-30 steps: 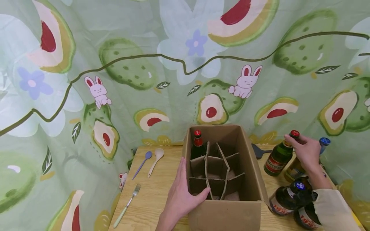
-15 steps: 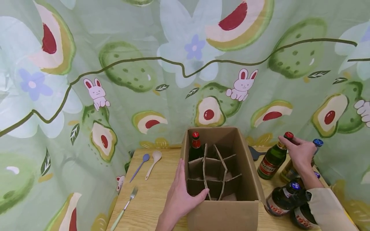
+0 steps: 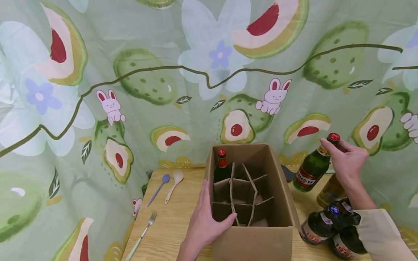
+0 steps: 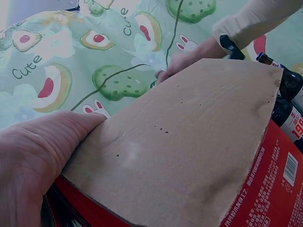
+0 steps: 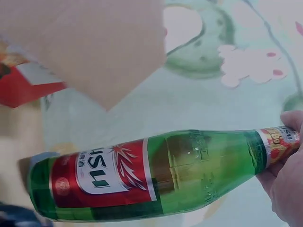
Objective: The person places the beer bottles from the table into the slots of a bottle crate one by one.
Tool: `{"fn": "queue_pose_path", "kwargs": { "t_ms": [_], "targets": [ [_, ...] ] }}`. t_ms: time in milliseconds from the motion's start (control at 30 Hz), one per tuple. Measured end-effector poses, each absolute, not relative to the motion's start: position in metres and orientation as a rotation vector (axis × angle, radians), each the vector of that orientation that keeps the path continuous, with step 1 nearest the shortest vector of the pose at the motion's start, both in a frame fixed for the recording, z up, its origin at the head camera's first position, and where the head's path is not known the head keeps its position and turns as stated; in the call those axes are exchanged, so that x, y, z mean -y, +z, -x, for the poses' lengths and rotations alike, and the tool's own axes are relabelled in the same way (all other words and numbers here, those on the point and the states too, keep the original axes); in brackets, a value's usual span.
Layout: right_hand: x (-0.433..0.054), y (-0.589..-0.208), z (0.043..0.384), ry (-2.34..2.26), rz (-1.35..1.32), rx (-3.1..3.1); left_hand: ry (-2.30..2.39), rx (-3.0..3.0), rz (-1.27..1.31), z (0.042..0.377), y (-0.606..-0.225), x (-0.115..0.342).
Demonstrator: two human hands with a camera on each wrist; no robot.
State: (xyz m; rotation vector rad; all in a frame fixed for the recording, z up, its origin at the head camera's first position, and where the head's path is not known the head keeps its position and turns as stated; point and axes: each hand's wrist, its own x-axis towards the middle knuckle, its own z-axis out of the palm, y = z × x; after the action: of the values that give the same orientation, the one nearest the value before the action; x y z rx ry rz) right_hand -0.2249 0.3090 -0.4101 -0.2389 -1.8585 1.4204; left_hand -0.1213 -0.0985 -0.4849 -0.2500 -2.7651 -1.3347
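In the head view my right hand (image 3: 349,161) grips a green beer bottle (image 3: 311,170) by its neck, just under the red cap. The bottle leans and hangs above the table, right of the box; its red label shows in the right wrist view, where the bottle (image 5: 203,165) lies across the picture. My left hand (image 3: 209,221) rests on the near left corner of a cardboard box (image 3: 251,243), fingers straight along the side wall, thumb over the front rim. Cardboard dividers (image 3: 243,185) split the box into cells. Another red-capped bottle (image 3: 222,166) stands in its far left cell.
Right of the box stand dark bottles (image 3: 315,224) with blue caps and an amber bottle (image 3: 330,192), partly behind my arm. A dark spatula (image 3: 288,174) lies behind. A blue spoon (image 3: 160,188), a beige spoon (image 3: 174,185) and a fork (image 3: 145,232) lie at left.
My right hand has lifted the green beer bottle off the table, up and slightly to the right. My left hand stays on the box. The head view shifted slightly earlier on.
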Motion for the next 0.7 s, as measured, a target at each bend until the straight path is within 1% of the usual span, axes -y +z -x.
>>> {"fn": "queue_pose_path", "kwargs": {
  "t_ms": [133, 367, 700],
  "targets": [
    [-0.307, -0.393, 0.228, 1.373, 0.116, 1.819, -1.334, 2.774, 0.239, 0.121, -0.485, 0.098],
    [-0.291, -0.343, 0.226, 1.352, 0.023, 1.728, -1.338, 2.778, 0.233, 0.121, -0.486, 0.098],
    [-0.249, -0.282, 0.226, 1.289, -0.127, 1.680, -1.353, 2.785, 0.234, 0.122, -0.485, 0.099]
  ]
}}
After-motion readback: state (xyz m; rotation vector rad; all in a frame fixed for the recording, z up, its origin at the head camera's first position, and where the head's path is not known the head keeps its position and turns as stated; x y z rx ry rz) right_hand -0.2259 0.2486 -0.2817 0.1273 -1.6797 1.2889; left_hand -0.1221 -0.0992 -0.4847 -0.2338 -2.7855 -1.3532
